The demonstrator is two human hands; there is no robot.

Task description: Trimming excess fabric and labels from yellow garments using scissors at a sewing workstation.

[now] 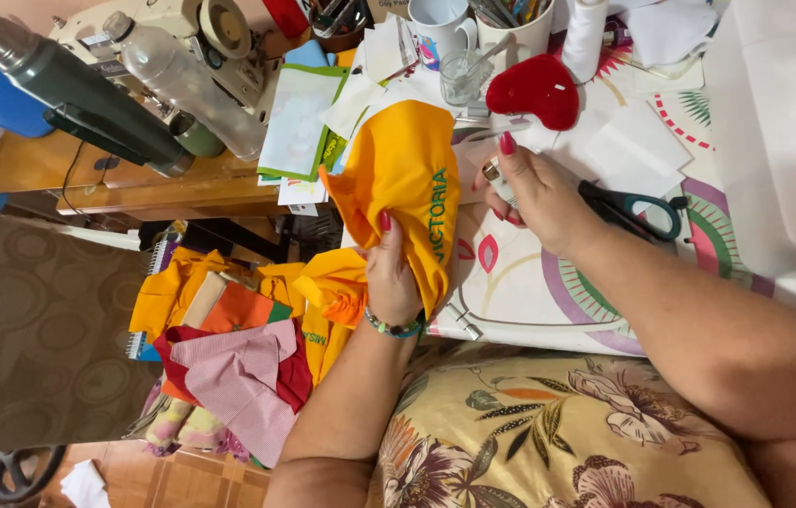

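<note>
Orange cloth with green lettering [407,179] hangs bunched over the patterned table's [530,292] edge, clenched in the left hand [390,277], which hides its lower folds. The right hand [539,193] pinches a small pale object [500,181], mostly covered by fingers, beside green-handled scissors [638,212].

Home sewing corner, prob. a small tailoring setup. Clues: cream sewing machine [205,38] on a wooden table [135,183], treadle wheel [22,470] down by the floor, scissors w/ teal-and-black handles [638,212], red heart-shaped pincushion [537,91], fabric pieces stacked in a heap [238,348], cups stuffed w/ pens & tools [511,23]. Patterned cloth over the work surface [549,282], mug [437,28] and bottles [182,80] around: domestic, not a factory.
</note>
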